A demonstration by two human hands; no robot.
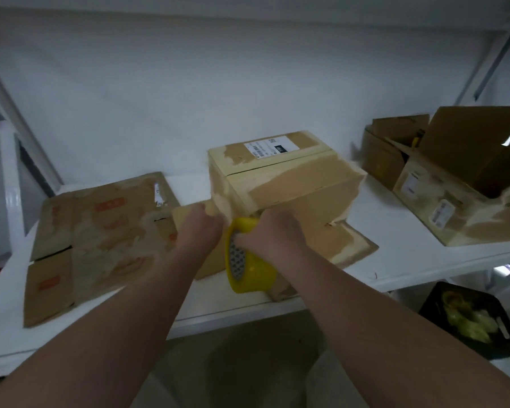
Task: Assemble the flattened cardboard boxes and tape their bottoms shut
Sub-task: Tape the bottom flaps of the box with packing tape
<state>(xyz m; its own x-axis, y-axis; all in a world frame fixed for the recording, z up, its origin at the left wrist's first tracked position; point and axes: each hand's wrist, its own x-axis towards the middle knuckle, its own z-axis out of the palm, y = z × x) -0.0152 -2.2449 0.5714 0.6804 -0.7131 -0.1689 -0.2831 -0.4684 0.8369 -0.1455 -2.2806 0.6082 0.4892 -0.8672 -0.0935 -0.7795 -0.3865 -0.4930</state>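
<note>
We have the cardboard box standing in the middle of the white table, its long axis running from left to right and angling a little away from us at the right end. The seam between the closed flaps on its top face follows the same line, with a white label on the far half. The flaps on the near side lie spread flat on the table toward us. Our right hand curls over the top of the yellow tape roll, gripping it just below the box's near lower edge. The roll stands on edge, its patterned core facing left. Our left hand sits against the box's near left corner, just beside the roll. Its fingers are hidden, so we cannot tell whether they pinch anything. Flattened boxes lie to the left, and open boxes stand at the right.
</note>
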